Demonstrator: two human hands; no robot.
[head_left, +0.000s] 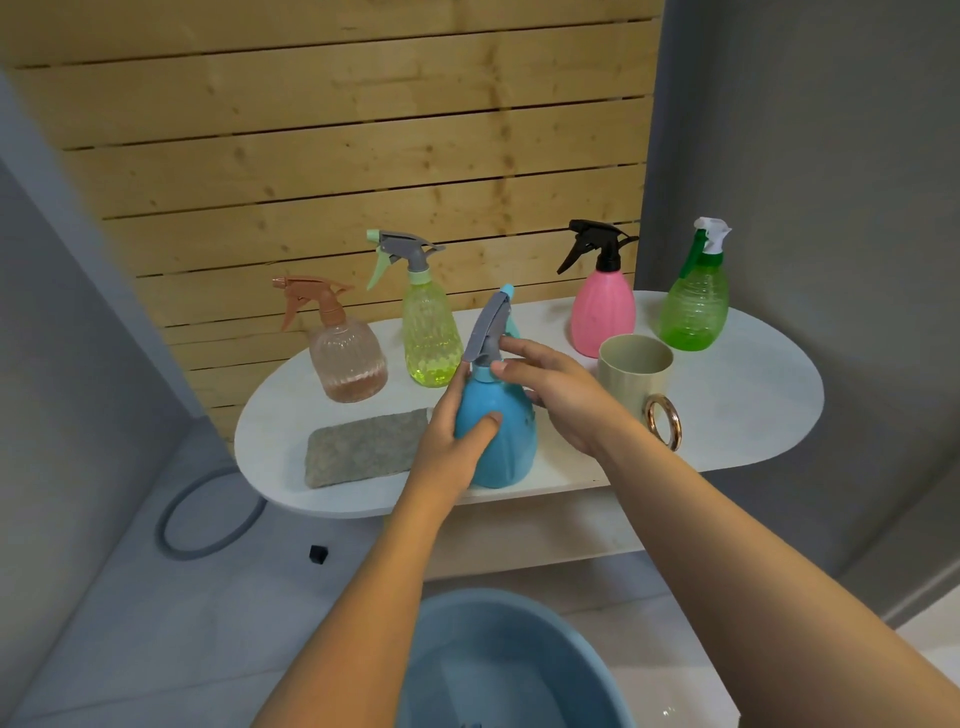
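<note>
My left grip (451, 434) holds the blue spray bottle (506, 447). My thumb lies on the front of its round belly and my fingers go round its left side. The bottle stands on the white surface (753, 400), close to the front edge, and its gray spray top points up and away from me.

My right grip (563, 402) comes in from the right. Its fingers (511, 344) are loose and almost straight, and their tips touch the bottle's neck, just under the gray top. It is not closed around anything.

A gray sponge (363, 449) lies just to the left of my left grip. A cream cup (634, 366) stands just behind my right wrist. A blue tub (498, 670) sits on the floor below my arms.
</note>
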